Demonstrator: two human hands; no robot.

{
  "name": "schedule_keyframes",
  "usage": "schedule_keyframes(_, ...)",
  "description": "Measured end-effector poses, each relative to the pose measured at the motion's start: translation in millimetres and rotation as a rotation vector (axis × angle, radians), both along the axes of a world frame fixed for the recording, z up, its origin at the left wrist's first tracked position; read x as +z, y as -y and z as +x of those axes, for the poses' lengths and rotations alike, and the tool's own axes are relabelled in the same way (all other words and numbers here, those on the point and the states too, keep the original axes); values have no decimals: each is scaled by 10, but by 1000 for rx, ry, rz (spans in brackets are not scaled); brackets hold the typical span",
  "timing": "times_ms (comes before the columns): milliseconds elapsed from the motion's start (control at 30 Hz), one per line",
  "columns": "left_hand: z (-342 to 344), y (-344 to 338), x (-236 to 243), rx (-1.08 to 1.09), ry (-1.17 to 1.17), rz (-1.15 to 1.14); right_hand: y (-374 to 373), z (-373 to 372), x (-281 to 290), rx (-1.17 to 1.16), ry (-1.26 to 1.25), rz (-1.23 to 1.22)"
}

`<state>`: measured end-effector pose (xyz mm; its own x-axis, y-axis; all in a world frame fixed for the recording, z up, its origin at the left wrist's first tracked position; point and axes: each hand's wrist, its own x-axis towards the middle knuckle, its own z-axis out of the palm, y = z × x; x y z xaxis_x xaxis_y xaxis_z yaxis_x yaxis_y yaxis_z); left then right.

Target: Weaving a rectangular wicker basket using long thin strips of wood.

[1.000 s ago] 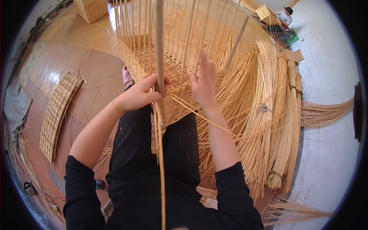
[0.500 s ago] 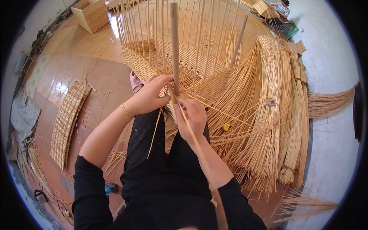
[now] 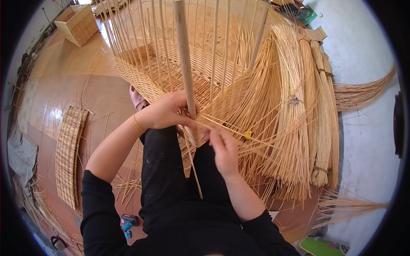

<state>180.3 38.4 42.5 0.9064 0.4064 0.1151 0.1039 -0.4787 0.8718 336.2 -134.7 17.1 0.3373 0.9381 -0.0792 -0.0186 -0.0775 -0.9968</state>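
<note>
I see a straw-coloured, partly woven basket (image 3: 198,64) at upper centre of the frame, thin stakes (image 3: 214,55) rising above its low walls; a thicker post (image 3: 185,59) leans slightly at its near corner, one strand (image 3: 194,166) dangling below.

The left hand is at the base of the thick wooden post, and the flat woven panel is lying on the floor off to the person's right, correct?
Not quite: the head view shows the flat woven panel on the floor to the person's left. The left hand is at the base of the thick wooden post.
</note>
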Motion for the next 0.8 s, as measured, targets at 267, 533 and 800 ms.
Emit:
schedule_keyframes(267,-44,113,-82,134,59,76,-641,284,-131,-44,-166,-26)
schedule_keyframes(533,221,632,-182,639,180,-40,-899,563,223,71,384,379)
schedule_keyframes(800,210,683,-130,721,219,-90,-1177,578,284,-87,332,537)
